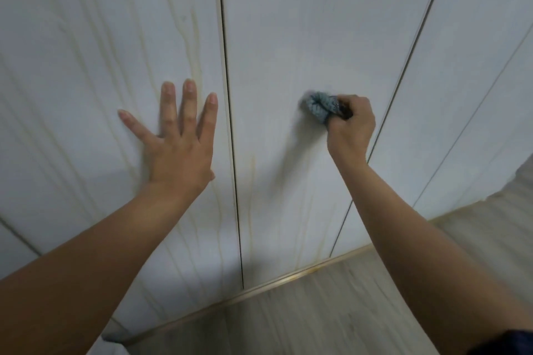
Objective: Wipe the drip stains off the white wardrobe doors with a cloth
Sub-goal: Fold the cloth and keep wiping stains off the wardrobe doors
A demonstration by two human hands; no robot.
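Here the right hand (350, 124) grips a bunched blue cloth (320, 106) against the middle wardrobe door (302, 37), seemingly mid-scrub given the blur; the left hand (178, 138) lies spread flat on the streaked neighbouring door (86, 52), likely bracing.

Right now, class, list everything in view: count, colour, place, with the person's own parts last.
wardrobe doors: at least three, white, filling the view ahead.
drip stains: many, yellowish-brown, streaking the left door and the lower middle door.
cloth: one, blue-grey, bunched against the middle door.
base strip: one, golden, under the doors.
floor: one, pale wood-look, bottom right.
left hand: one, flat on the left door, fingers spread.
right hand: one, gripping the cloth.
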